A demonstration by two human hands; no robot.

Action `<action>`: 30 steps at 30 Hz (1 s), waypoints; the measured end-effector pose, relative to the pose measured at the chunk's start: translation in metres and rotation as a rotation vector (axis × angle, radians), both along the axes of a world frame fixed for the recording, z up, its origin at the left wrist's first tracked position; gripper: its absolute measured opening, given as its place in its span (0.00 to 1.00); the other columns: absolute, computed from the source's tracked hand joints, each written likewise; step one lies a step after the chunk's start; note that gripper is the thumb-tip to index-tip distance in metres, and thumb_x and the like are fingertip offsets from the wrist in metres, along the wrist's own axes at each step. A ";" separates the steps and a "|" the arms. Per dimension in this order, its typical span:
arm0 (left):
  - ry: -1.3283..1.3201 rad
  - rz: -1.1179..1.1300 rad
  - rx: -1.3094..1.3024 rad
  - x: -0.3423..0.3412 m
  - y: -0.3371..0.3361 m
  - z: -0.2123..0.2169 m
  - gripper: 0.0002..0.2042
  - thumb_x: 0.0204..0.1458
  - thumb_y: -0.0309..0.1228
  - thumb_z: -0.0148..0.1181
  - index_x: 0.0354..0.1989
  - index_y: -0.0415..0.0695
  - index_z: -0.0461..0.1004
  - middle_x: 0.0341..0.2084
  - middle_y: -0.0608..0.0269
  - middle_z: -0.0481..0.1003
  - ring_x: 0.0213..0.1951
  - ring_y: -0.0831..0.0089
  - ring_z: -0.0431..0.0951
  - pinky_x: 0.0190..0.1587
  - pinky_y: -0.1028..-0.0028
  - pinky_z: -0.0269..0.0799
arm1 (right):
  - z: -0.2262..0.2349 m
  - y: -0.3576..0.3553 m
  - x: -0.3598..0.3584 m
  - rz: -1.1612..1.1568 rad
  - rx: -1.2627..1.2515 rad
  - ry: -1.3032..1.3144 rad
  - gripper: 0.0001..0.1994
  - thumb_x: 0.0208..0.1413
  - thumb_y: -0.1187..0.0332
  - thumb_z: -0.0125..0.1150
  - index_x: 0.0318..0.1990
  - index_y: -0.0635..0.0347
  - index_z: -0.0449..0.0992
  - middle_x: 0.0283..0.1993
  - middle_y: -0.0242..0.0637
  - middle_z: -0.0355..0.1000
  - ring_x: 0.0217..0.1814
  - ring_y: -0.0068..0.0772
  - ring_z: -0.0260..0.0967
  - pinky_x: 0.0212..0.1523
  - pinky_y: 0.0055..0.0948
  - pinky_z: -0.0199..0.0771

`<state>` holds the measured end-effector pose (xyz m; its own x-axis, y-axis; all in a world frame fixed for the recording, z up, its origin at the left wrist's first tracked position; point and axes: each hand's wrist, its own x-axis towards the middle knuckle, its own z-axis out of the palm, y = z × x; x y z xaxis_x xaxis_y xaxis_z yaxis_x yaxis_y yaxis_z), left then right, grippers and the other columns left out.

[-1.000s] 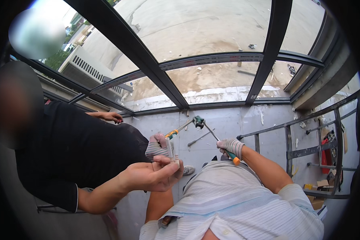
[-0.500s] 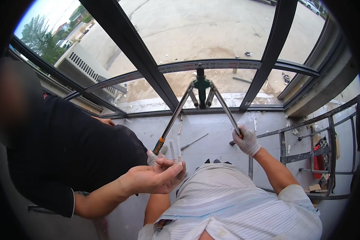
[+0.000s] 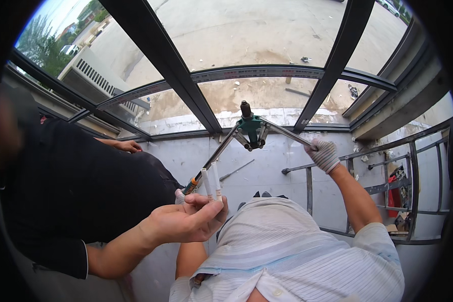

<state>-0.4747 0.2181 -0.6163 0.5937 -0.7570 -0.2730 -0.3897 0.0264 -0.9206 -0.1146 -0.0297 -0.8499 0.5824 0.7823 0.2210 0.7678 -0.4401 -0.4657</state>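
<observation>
Two-handled rivet tool (image 3: 250,132) raised against dark window frame (image 3: 267,73), handles spread. Right hand (image 3: 323,154) clenched around right handle; left hand (image 3: 180,196) mostly hidden, grasping left handle. Co-worker's hand (image 3: 186,221) pinches two white tubes (image 3: 210,183).

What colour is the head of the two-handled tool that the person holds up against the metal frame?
The tool head is green, with silvery metal handles; the head view shows it best.

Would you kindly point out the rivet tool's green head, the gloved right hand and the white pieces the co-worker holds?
rivet tool (image 3: 250,128): head view, green head.
right hand (image 3: 324,155): head view, glove's back.
white pieces (image 3: 211,182): head view, mid-length.
</observation>
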 end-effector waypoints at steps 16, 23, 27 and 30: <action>-0.056 0.028 0.039 -0.029 0.002 -0.043 0.10 0.52 0.20 0.49 0.19 0.36 0.69 0.32 0.57 0.72 0.41 0.73 0.75 0.58 0.63 0.76 | -0.017 0.022 -0.109 0.066 -0.333 0.657 0.19 0.63 0.52 0.64 0.28 0.59 0.80 0.17 0.34 0.67 0.21 0.30 0.57 0.28 0.32 0.67; -0.058 0.014 0.171 -0.039 0.013 -0.041 0.15 0.58 0.22 0.47 0.16 0.37 0.67 0.36 0.54 0.72 0.45 0.68 0.75 0.58 0.62 0.78 | -0.011 0.036 -0.111 0.117 -0.400 0.658 0.21 0.62 0.51 0.63 0.27 0.60 0.78 0.18 0.36 0.66 0.21 0.31 0.59 0.29 0.35 0.68; -0.006 -0.025 0.221 -0.041 0.015 -0.038 0.15 0.58 0.21 0.47 0.16 0.37 0.67 0.36 0.55 0.72 0.47 0.68 0.74 0.57 0.63 0.78 | -0.001 0.041 -0.120 0.155 -0.478 0.677 0.20 0.62 0.50 0.62 0.34 0.61 0.81 0.24 0.39 0.73 0.27 0.33 0.69 0.35 0.34 0.73; -0.007 0.034 0.102 -0.045 0.014 -0.050 0.12 0.58 0.22 0.48 0.21 0.38 0.67 0.39 0.55 0.72 0.49 0.67 0.73 0.59 0.63 0.76 | 0.012 0.050 -0.133 0.183 -0.458 0.723 0.23 0.62 0.48 0.60 0.46 0.63 0.82 0.34 0.43 0.79 0.35 0.38 0.77 0.43 0.34 0.78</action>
